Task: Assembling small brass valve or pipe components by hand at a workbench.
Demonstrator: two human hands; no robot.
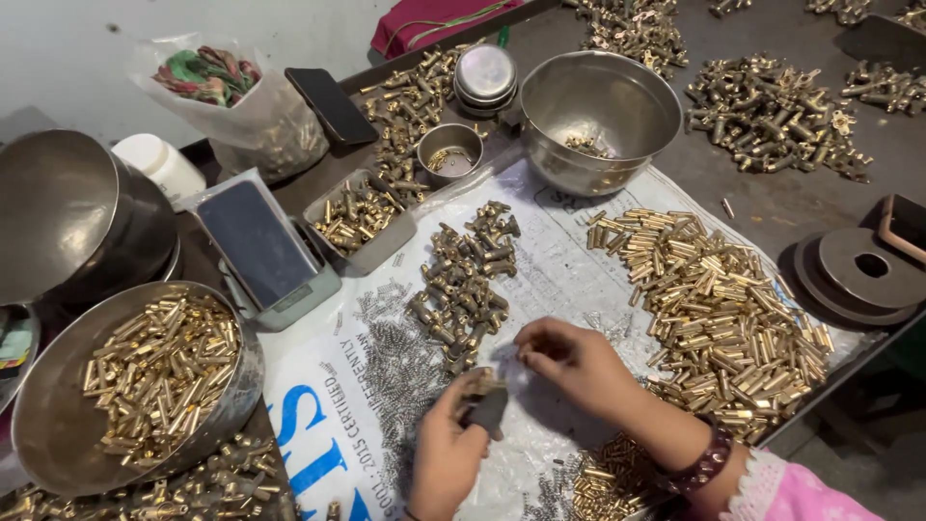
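The left hand [446, 453] grips a brass fitting [479, 384] against a dark tool while the right hand [571, 359] pinches something small just beside it, with the springs [400, 362] within easy reach

A small workshop: brass parts [723, 309] heaped across a worktable [772, 207]

Big shiny metal bowl [598, 121], black phone [331, 104], white round tub [161, 164], clear plastic bag of coloured cloth [227, 96], flat dark metal rings [858, 275]
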